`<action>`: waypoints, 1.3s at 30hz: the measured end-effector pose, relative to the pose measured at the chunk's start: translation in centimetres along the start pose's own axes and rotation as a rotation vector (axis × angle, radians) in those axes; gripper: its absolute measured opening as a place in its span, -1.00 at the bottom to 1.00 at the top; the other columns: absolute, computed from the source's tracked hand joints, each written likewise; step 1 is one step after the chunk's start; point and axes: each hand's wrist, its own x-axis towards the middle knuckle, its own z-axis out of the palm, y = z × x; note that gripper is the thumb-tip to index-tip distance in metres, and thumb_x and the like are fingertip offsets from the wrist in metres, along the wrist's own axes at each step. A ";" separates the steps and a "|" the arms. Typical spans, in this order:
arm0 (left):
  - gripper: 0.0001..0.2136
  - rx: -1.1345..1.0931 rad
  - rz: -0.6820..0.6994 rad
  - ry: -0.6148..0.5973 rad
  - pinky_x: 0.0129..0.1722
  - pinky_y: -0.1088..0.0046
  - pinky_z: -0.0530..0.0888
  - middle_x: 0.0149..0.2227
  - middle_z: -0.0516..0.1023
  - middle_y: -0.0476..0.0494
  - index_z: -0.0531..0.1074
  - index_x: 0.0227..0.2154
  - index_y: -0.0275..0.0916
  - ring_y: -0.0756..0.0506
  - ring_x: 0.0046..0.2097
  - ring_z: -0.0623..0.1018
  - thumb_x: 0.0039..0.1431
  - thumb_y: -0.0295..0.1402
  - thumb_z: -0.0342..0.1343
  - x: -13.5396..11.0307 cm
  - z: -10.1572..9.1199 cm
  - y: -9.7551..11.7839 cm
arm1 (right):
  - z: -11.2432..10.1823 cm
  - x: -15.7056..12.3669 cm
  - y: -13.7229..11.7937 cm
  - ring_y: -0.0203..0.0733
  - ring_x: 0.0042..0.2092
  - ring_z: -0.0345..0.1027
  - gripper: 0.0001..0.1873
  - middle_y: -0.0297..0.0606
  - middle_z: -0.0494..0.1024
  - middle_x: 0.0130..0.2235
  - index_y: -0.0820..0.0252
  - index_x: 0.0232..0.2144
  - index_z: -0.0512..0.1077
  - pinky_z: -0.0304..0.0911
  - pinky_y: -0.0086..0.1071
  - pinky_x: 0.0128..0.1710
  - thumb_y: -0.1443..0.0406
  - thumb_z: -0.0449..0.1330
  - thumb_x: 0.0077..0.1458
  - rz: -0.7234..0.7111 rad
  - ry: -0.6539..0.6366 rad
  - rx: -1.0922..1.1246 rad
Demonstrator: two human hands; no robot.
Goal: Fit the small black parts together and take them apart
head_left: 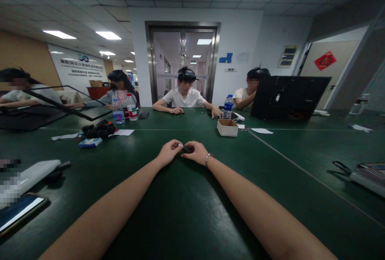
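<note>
Both my arms reach forward over the dark green table (174, 208), and the hands meet near its middle. My left hand (169, 152) is closed in a pinch on a small shiny silver piece (180, 145). Curled round a small dark object (188, 148) is my right hand (197, 154), with a metal bracelet (207, 159) at its wrist. The silver piece and the dark object are side by side between the fingertips. Whether they are joined I cannot tell, and their kind is too small to make out.
Ahead stand a small open cardboard box (227, 127) and several water bottles (118, 111). A black tangle (100, 129) and a tissue pack (90, 142) lie left. Near left is a phone (22, 212); a black case (288, 97) stands right. Several people sit across.
</note>
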 end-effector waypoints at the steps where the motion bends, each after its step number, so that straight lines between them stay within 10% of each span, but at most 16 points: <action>1: -0.75 -0.004 -0.018 0.010 -0.27 0.43 0.39 -0.37 0.48 -0.10 0.40 -0.34 -0.30 -0.03 -0.32 0.46 -0.03 -0.22 0.10 0.0 0.0 0.1 | 0.0 -0.1 0.0 -0.34 -0.43 0.22 -0.56 -0.37 0.38 -0.45 0.19 -0.29 0.40 0.12 -0.45 -0.44 0.14 0.31 -0.28 0.010 -0.004 0.037; 7: -0.74 -0.053 -0.068 -0.004 -0.33 0.46 0.37 -0.40 0.47 -0.10 0.41 -0.35 -0.31 -0.03 -0.36 0.45 -0.05 -0.22 0.11 -0.1 -0.4 1.1 | 0.3 0.0 0.4 -0.36 -0.47 0.24 -0.58 -0.41 0.41 -0.46 0.19 -0.34 0.31 0.16 -0.46 -0.47 0.21 0.32 -0.30 0.050 0.063 0.240; 17: -0.74 -0.026 -0.024 -0.021 -0.23 0.39 0.40 -0.34 0.48 -0.13 0.39 -0.30 -0.31 -0.04 -0.30 0.46 -0.07 -0.28 0.14 -0.4 -0.5 1.4 | -0.3 0.8 0.7 -0.36 -0.55 0.29 -0.54 -0.27 0.50 -0.56 0.28 -0.42 0.36 0.23 -0.44 -0.45 -0.04 0.02 0.01 0.183 -0.170 0.615; 22: -0.76 -0.055 -0.024 0.016 -0.19 0.38 0.40 -0.29 0.48 -0.15 0.39 -0.30 -0.31 -0.05 -0.26 0.47 -0.06 -0.30 0.13 -0.2 -0.4 0.8 | -0.4 0.7 0.7 -0.31 -0.50 0.37 -0.48 -0.36 0.51 -0.55 0.20 -0.22 0.20 0.25 -0.41 -0.42 0.10 0.28 -0.19 0.206 -0.133 0.763; 39: -0.75 -0.053 0.004 0.029 -0.19 0.38 0.40 -0.27 0.47 -0.15 0.39 -0.28 -0.30 -0.04 -0.28 0.47 -0.05 -0.30 0.13 -0.3 -0.6 1.2 | -0.9 0.4 -0.2 -0.37 -0.55 0.27 -0.61 -0.33 0.43 -0.56 0.25 -0.50 0.31 0.22 -0.44 -0.47 0.02 0.20 -0.13 0.206 -0.112 0.661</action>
